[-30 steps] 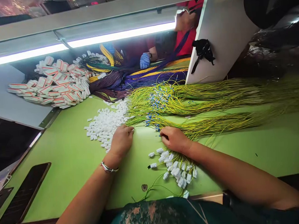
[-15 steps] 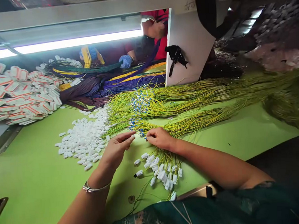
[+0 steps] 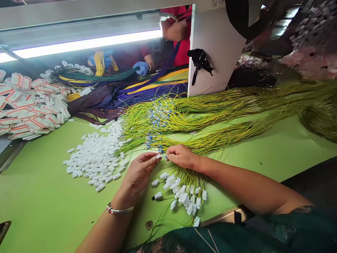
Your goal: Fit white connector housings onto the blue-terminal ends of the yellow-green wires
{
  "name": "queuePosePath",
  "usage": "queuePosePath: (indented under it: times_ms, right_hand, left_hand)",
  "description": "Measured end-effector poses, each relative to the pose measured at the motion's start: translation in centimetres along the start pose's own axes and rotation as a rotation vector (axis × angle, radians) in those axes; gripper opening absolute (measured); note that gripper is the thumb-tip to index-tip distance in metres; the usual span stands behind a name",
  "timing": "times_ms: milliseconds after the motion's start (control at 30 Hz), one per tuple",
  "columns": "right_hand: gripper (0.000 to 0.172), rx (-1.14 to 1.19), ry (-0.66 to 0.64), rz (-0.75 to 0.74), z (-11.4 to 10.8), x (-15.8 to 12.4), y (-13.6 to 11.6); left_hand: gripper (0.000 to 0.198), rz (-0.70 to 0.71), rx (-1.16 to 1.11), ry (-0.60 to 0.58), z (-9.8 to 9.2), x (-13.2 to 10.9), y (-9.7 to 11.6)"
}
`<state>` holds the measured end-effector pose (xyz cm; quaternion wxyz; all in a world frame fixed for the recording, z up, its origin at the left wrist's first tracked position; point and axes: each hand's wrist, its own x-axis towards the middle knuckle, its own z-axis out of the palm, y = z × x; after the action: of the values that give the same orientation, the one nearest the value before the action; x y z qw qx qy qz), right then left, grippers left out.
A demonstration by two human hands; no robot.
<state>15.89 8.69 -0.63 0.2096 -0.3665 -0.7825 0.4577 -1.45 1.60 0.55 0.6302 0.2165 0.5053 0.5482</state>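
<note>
My left hand [image 3: 142, 167] pinches a small white plastic connector housing [image 3: 159, 156] between thumb and fingertips. Just right of it, my right hand [image 3: 182, 156] is closed on a yellow-green wire whose blue-tipped terminal [image 3: 166, 157] points at the housing. A narrow space seems to lie between the two; whether they touch is hard to tell. Below my right hand hangs a bunch of wires with white housings [image 3: 183, 198] on their ends. A heap of loose white housings [image 3: 94, 158] lies left of my left hand. Behind my hands runs a bundle of yellow-green wires [image 3: 213, 141] with blue ends.
White packs with orange stripes [image 3: 26, 105] are piled at the far left. Purple wires [image 3: 153, 95] lie behind a white upright panel [image 3: 210, 47]. Beyond it, a co-worker's blue-gloved hand [image 3: 141, 68] holds dark green wires. A lit tube lamp [image 3: 93, 42] spans the top.
My left hand has moved right with the white connector housing, closing the distance to the wire end. My right hand stays nearly in place.
</note>
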Motion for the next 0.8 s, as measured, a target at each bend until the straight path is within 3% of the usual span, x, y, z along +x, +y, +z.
queuePosePath:
  times_ms: [233, 433, 667, 800]
  right_hand:
    - [0.015, -0.057, -0.023, -0.02, -0.1, 0.0, -0.2]
    - [0.015, -0.023, -0.066, -0.047, -0.4, 0.1, -0.4]
    - [0.008, 0.262, -0.073, 0.191, -0.1, -0.2, -0.4]
    - [0.007, 0.162, -0.061, 0.146, 0.0, -0.2, -0.3]
  left_hand:
    - [0.027, 0.097, 0.09, -0.007, 0.1, -0.4, -0.4]
    - [0.019, 0.257, 0.314, -0.001, 0.8, -0.5, -1.3]
    - [0.023, 0.228, 0.25, 0.059, 0.8, -0.2, -2.1]
    - [0.02, 0.213, 0.323, 0.074, 1.0, -0.4, -2.1]
